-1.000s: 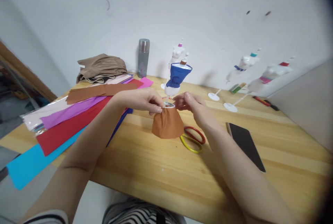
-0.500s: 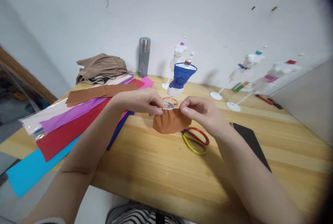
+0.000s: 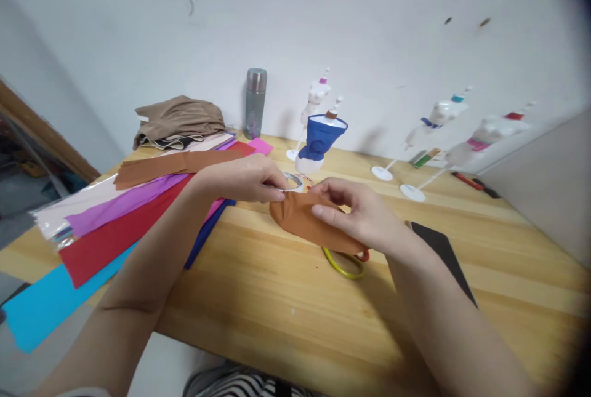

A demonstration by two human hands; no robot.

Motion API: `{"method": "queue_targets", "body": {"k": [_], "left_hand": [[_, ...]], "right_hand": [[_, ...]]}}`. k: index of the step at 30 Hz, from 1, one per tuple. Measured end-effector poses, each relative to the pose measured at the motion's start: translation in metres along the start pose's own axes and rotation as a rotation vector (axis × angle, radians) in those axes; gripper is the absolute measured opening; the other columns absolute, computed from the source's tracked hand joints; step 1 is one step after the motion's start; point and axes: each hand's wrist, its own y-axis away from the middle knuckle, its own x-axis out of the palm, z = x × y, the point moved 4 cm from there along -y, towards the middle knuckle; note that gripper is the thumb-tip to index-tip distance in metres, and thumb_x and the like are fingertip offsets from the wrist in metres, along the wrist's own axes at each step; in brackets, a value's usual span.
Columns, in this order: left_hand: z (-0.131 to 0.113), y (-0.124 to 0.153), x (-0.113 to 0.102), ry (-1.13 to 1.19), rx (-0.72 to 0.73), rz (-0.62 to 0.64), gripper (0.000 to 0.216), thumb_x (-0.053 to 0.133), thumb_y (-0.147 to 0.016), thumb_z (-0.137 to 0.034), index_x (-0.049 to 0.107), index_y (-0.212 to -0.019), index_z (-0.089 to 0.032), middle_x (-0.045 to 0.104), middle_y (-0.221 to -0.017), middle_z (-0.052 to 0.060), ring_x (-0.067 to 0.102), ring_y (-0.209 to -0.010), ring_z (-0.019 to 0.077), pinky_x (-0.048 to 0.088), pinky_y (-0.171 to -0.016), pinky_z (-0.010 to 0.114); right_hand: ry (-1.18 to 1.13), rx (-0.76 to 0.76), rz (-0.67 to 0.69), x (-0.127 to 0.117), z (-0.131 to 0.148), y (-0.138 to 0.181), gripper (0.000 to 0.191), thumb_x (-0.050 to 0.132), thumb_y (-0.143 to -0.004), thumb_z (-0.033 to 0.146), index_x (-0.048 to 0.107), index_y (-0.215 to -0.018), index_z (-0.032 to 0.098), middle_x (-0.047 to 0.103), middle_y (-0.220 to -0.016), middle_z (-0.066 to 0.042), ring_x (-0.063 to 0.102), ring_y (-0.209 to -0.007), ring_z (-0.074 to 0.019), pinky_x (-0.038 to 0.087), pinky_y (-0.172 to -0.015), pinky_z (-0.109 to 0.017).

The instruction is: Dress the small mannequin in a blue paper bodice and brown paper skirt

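Note:
A small brown fabric piece (image 3: 300,218) is held just above the wooden table (image 3: 277,311). My left hand (image 3: 244,176) pinches its top left corner, close to the round base (image 3: 293,181) of a white mini mannequin wearing a blue cloth (image 3: 319,136). My right hand (image 3: 355,212) lies over the brown fabric with the thumb under it, gripping its right side. Scissors with red and yellow handles (image 3: 344,264) lie partly under the fabric and my right hand.
Coloured fabric strips (image 3: 115,218) fan across the table's left. A folded tan cloth (image 3: 178,117) and a grey flask (image 3: 255,101) stand at the back. Three more white mannequins (image 3: 434,126) stand at back centre and right. A dark phone (image 3: 438,255) lies right of my wrist.
The brown fabric went from hanging as a cone to being stretched flat and slanted rightward. My right hand slid down and right along it, covering the scissors' red handle.

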Motion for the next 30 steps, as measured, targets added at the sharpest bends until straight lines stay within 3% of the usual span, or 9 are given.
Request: {"method": "queue_targets", "body": {"k": [2, 6, 10, 14, 20, 30], "left_hand": [[-0.002, 0.0, 0.001, -0.003, 0.007, 0.001, 0.026, 0.048, -0.079, -0.016, 0.032, -0.059, -0.019, 0.026, -0.058, -0.006, 0.028, -0.054, 0.0079, 0.021, -0.054, 0.025], [-0.007, -0.001, 0.003, -0.045, 0.006, 0.009, 0.024, 0.049, -0.079, -0.015, 0.036, -0.059, -0.018, 0.027, -0.058, -0.006, 0.028, -0.055, 0.0075, 0.022, -0.054, 0.024], [-0.008, -0.002, 0.005, -0.065, -0.024, 0.007, 0.021, 0.048, -0.081, -0.015, 0.043, -0.06, -0.017, 0.029, -0.059, -0.006, 0.029, -0.055, 0.0076, 0.024, -0.054, 0.024], [-0.01, -0.001, 0.007, -0.054, -0.003, 0.024, 0.019, 0.047, -0.081, -0.014, 0.047, -0.062, -0.016, 0.028, -0.061, -0.006, 0.03, -0.056, 0.0075, 0.024, -0.055, 0.024], [-0.013, -0.001, 0.006, -0.068, -0.003, -0.007, 0.018, 0.048, -0.08, -0.011, 0.051, -0.063, -0.015, 0.031, -0.058, -0.006, 0.03, -0.055, 0.0079, 0.024, -0.056, 0.024], [-0.012, -0.001, 0.005, -0.119, -0.035, 0.014, 0.021, 0.05, -0.082, -0.011, 0.046, -0.063, -0.017, 0.029, -0.06, -0.006, 0.031, -0.056, 0.0083, 0.026, -0.055, 0.024]], "right_hand": [[0.053, -0.006, 0.052, 0.001, 0.001, 0.001, 0.021, 0.066, -0.073, 0.041, 0.062, -0.072, 0.02, 0.063, -0.071, -0.003, 0.054, -0.066, -0.0175, 0.042, -0.061, -0.03], [0.039, 0.016, 0.018, 0.001, -0.002, 0.002, 0.023, 0.065, -0.072, 0.042, 0.057, -0.068, 0.021, 0.056, -0.063, 0.001, 0.048, -0.058, -0.0143, 0.037, -0.054, -0.027], [0.128, 0.0, 0.109, 0.008, 0.002, 0.004, 0.019, 0.061, -0.073, 0.035, 0.052, -0.061, 0.023, 0.051, -0.057, 0.002, 0.045, -0.054, -0.0142, 0.034, -0.053, -0.028], [0.195, -0.045, -0.074, 0.01, 0.006, 0.006, 0.017, 0.06, -0.079, 0.036, 0.063, -0.073, 0.021, 0.066, -0.07, -0.004, 0.056, -0.065, -0.0189, 0.04, -0.061, -0.032], [0.14, -0.035, -0.046, 0.02, 0.004, 0.006, 0.024, 0.055, -0.083, 0.036, 0.055, -0.063, 0.021, 0.051, -0.057, 0.001, 0.043, -0.054, -0.0137, 0.031, -0.052, -0.028], [-0.009, -0.036, 0.015, 0.021, -0.005, 0.0, 0.03, 0.054, -0.085, 0.042, 0.055, -0.063, 0.021, 0.048, -0.06, 0.001, 0.042, -0.057, -0.0134, 0.033, -0.052, -0.027]]}}
